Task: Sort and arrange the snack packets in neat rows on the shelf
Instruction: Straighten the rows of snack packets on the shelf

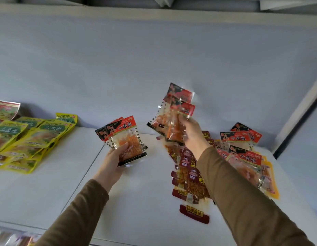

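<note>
Partly sorted: yellow packets rowed at shelf left edge, red-topped packets gripped in left hand, more packets pinched in right hand, mixed pile left at right edge.

White shelf under snack packets

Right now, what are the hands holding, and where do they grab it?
The left hand holds red snack packets by their lower part. The right hand pinches more red packets near their lower right side.
</note>
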Motion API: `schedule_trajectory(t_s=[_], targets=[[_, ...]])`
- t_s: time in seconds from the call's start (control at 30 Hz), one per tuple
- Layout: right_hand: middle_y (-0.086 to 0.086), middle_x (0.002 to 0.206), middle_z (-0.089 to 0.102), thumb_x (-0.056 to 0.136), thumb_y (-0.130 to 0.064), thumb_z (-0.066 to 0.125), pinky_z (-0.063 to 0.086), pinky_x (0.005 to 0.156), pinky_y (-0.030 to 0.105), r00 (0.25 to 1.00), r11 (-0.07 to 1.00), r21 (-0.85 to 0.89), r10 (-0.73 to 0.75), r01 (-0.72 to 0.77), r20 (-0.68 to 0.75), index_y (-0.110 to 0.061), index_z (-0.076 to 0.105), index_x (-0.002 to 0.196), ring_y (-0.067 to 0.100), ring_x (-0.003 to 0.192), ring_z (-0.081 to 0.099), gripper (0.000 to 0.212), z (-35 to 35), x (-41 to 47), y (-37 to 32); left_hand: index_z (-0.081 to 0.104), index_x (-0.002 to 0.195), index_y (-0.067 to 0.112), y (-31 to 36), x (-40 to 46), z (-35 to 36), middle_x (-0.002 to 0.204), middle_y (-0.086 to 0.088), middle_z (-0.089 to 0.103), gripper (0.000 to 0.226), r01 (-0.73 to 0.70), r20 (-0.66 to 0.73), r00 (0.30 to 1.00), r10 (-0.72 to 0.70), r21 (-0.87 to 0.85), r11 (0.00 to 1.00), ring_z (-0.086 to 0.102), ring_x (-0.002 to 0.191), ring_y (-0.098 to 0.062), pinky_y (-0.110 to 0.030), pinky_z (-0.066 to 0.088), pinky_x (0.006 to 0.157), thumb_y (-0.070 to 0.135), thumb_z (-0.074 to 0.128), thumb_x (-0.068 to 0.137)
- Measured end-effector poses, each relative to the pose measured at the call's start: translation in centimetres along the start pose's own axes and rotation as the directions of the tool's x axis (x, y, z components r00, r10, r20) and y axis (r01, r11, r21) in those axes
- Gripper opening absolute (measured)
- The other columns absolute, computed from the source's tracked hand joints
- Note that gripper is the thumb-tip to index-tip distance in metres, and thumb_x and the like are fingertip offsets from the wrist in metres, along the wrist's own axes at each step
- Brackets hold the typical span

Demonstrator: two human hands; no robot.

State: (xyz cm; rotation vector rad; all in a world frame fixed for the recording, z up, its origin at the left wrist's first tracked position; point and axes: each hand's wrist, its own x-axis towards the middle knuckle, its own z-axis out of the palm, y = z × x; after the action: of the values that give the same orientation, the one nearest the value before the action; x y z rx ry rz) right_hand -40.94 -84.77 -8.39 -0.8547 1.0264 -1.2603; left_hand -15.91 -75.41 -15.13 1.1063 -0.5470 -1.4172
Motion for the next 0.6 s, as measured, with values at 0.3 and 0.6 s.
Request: schedule_trajectory(t_s=[0.3,0.6], targets=[[0.016,0.111,0.074,0.102,-0.026,0.059,0.058,0.086,0.044,0.949,0.989,-0.087,0.143,-0.123,0.280,0.003,0.056,0.130,0.034,0.100,0.072,0.041,0.3,-4.8,1.0,0.053,0.138,0.015,2.0,-3.4,3.8,0.122,-0.018,0.072,0.039,-0.024,0.116,0.993,0.012,0.098,0.995,0.075,0.102,-0.034,-0.047,0.063,0.076,0.034,0.055,0.104],[-0.010,0.097,0.072,0.099,-0.041,0.060,0.061,0.082,0.032,0.933,0.721,-0.614,-0.352,0.321,0.073,-0.024,0.065,0.113,0.005,0.087,0.071,0.023,4.4,-8.2,5.2,0.041,0.145,0.037,2.3,-5.7,5.5,0.135,-0.002,0.067,0.090,-0.113,0.293,0.956,-0.003,0.378,0.919,0.068,0.119,-0.025,-0.053,0.052,0.104,0.080,0.071,0.071]])
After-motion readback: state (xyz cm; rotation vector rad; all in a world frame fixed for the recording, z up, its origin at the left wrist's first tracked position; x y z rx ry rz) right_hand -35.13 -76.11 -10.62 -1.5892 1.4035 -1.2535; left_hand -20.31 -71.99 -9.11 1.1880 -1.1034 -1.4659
